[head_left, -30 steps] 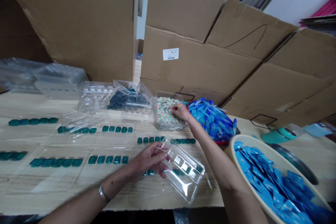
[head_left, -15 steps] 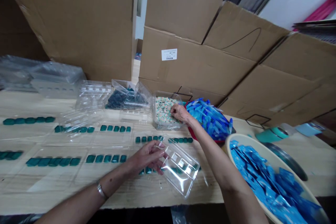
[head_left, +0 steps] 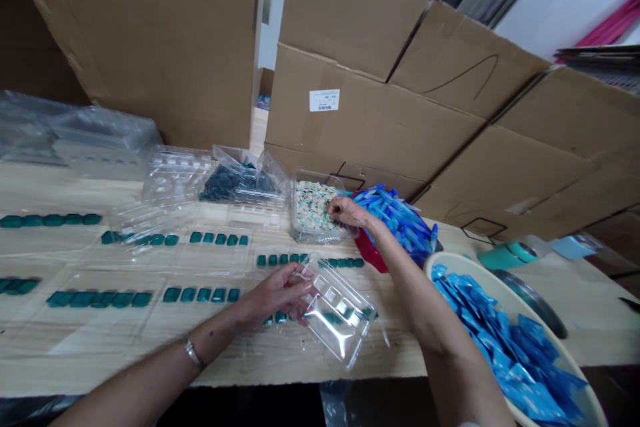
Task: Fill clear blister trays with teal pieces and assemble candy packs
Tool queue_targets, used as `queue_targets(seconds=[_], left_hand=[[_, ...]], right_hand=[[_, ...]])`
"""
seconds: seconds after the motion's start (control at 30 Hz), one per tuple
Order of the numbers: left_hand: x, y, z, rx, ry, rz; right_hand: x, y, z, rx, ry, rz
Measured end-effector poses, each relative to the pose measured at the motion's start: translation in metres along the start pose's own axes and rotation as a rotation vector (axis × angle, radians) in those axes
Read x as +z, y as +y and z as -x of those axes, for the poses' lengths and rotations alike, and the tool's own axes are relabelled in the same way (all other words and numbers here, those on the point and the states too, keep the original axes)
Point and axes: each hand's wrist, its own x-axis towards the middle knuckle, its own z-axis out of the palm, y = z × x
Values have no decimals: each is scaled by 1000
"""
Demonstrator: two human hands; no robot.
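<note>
The left hand (head_left: 275,295) grips the edge of a clear plastic tray (head_left: 340,317), its fingers curled close together, and the tray sits tilted beside it. The right hand (head_left: 347,212) has its fingers bunched at the edge of a clear tub (head_left: 313,227) of small mixed pieces; whether they pinch one is hard to tell. Rows of teal pieces (head_left: 203,294) line the wooden table (head_left: 300,367), with cardboard boxes (head_left: 375,120) behind.

Soft light, glare on plastic tray (head_left: 340,313), edges bowed, perhaps slightly blurred.
</note>
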Motion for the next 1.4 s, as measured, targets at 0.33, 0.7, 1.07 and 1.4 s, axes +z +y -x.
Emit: queue_targets(seconds=[0.33, 0.7, 1.07, 1.4], left_hand=[[-1, -3, 0, -1, -4, -22], [-3, -3, 0, 3, -5, -25], [-2, -2, 1, 7, -9, -50], [-3, -2, 1, 14, -18, -32]], right_hand=[[-6, -6, 5, 56, -102, -78], [-28, -22, 9, 188, -233, -326], [-16, -16, 1, 296, -158, -442], [0, -2, -9, 304, -115, -308]])
